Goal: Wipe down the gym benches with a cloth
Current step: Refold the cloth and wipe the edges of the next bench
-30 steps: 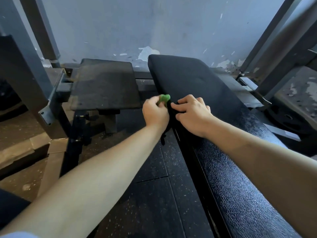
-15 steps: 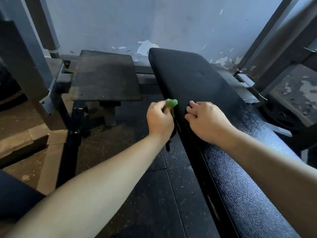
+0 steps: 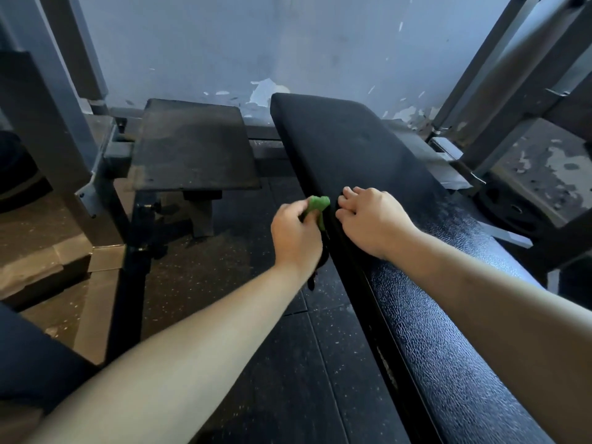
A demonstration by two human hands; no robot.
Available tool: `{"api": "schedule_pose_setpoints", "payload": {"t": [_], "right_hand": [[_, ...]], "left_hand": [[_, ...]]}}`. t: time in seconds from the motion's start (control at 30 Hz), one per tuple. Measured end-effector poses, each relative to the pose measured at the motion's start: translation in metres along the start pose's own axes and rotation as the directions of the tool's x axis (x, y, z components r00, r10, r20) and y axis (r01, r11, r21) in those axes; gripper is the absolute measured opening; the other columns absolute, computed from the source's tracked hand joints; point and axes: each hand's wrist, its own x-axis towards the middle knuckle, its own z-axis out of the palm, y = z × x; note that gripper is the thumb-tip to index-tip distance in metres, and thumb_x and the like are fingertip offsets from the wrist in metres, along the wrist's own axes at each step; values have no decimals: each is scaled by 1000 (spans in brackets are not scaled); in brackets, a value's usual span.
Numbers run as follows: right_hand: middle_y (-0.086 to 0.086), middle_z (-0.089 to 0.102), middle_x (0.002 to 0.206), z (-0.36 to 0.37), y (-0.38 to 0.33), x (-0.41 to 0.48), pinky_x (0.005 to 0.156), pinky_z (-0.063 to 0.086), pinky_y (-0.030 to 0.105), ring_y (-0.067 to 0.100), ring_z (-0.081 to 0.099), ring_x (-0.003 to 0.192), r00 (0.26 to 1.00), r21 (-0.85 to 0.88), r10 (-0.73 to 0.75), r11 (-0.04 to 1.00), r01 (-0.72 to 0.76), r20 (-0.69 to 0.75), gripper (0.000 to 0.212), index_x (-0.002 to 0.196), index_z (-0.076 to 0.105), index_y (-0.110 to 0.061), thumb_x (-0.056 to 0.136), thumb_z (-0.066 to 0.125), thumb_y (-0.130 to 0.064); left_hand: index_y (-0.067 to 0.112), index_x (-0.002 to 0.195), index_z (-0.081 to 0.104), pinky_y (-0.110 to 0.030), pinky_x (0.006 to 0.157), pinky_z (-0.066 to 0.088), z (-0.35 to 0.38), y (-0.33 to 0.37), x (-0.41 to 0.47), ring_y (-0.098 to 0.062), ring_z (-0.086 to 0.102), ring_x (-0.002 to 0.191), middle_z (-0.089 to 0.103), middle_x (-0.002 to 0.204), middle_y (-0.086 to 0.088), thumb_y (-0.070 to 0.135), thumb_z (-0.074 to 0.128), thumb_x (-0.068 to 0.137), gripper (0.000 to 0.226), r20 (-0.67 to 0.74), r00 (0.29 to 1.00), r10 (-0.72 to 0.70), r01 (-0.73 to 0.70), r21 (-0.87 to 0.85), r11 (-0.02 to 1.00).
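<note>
Head view, one frame.

**Grips.** Left grip (image 3: 296, 232) was closed round a small green cloth (image 3: 317, 205). The fingers were curled tight and a bunched end of cloth poked out at the top. The cloth sat against the left edge of the bench (image 3: 352, 149), about halfway along its length. Right grip (image 3: 374, 222) lay on the bench top just beside the cloth. Its fingers were loosely bent with the tips near the same edge, and it held nothing that I could see. It seemed to be steadying.

**Progress (judgement).** The step in hand looked like wiping the left side edge, mid-bench.
- The near half of the top showed a glossy, grained sheen and the far half looked matte. I could not tell whether this was dampness from wiping or only the light.
- How much of the top was done cannot be settled from this frame.
- The far end and the right edge are probably left.
- The task names several benches, and only this one was under the hands.
- A flat pad (image 3: 192, 145) to the left looked dusty and scuffed, so I took it as likely untouched.

**Surface.** Black padded upholstery, long and narrow, running away from the camera.

**Room.**
- A pale wall (image 3: 288, 43) with flaking paint low down.
- Dark speckled rubber floor (image 3: 256, 363).
- Grey steel uprights (image 3: 512, 75) at right.
- More frame (image 3: 48, 123) at left.
- A dark disc, perhaps a weight plate (image 3: 512, 213), low at right.
</note>
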Motion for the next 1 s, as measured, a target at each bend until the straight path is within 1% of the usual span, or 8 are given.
{"api": "schedule_pose_setpoints", "payload": {"t": [0.1, 0.23, 0.43, 0.57, 0.7, 0.77, 0.87, 1.0], "right_hand": [[1, 62, 110, 0, -2, -1, 95, 47, 41, 33, 59, 110, 1000, 20, 24, 1000, -24, -3, 22, 89, 59, -15, 101, 44, -26], [2, 56, 144, -7, -4, -6, 108, 41, 40, 29, 49, 133, 999, 21, 5, 1000, -6, 44, 35, 125, 67, -11, 106, 41, -25], [0, 49, 153, -9, -4, -3, 116, 35, 37, 28, 44, 140, 997, 58, 23, 998, -27, 67, 39, 136, 62, -13, 106, 41, -26], [2, 57, 143, -8, -4, -3, 108, 43, 39, 31, 50, 132, 998, 49, 27, 998, -29, 53, 29, 108, 66, -11, 103, 42, -26], [2, 64, 125, -4, -4, -2, 101, 46, 38, 32, 55, 120, 998, 78, 59, 995, -60, 20, 22, 81, 50, -19, 101, 43, -26], [-1, 63, 132, -4, -2, -2, 106, 44, 37, 29, 52, 129, 998, 93, 57, 994, -59, 18, 25, 99, 67, -15, 100, 44, -28], [3, 53, 148, -8, -5, -5, 111, 38, 38, 28, 47, 135, 997, 48, 40, 998, -43, 71, 38, 131, 64, -11, 106, 39, -24], [7, 59, 139, -5, -2, -3, 109, 41, 42, 29, 51, 131, 998, 45, 37, 998, -39, 41, 36, 126, 66, -6, 104, 42, -23]], "left_hand": [[24, 104, 80, -30, 91, 56, 3, -1, 19, -9, 69, 95, 75, 97, 5, 11, 62, 98, 23, -21, 999, -39, 38, -24, 999], [24, 104, 79, -17, 89, 51, -1, 0, -16, -1, 64, 96, 70, 102, 4, 13, 65, 99, 19, -2, 998, -65, 65, -59, 996], [24, 110, 77, -9, 86, 44, -6, 2, -39, 1, 61, 97, 64, 101, 14, 11, 63, 98, 22, 43, 997, -68, 69, -15, 998], [22, 103, 79, -20, 91, 51, 1, 0, -3, -4, 67, 99, 73, 98, 11, 2, 62, 96, 28, -1, 995, -96, 95, -70, 993], [24, 109, 78, -11, 86, 46, 1, 3, -20, 2, 64, 97, 71, 101, 10, 7, 63, 98, 25, -7, 994, -112, 110, -107, 988], [24, 112, 76, -8, 84, 45, -4, 3, -44, 6, 60, 92, 65, 100, 13, 11, 64, 99, 22, 17, 995, -99, 100, -51, 994], [40, 100, 71, -16, 86, 51, -11, 5, -66, 1, 63, 92, 66, 100, 10, 14, 65, 98, 27, 71, 993, -92, 96, -63, 993], [28, 104, 76, -17, 90, 48, -5, 4, -44, -2, 63, 99, 68, 105, 6, 8, 64, 97, 24, 45, 996, -80, 82, -57, 995]]}}
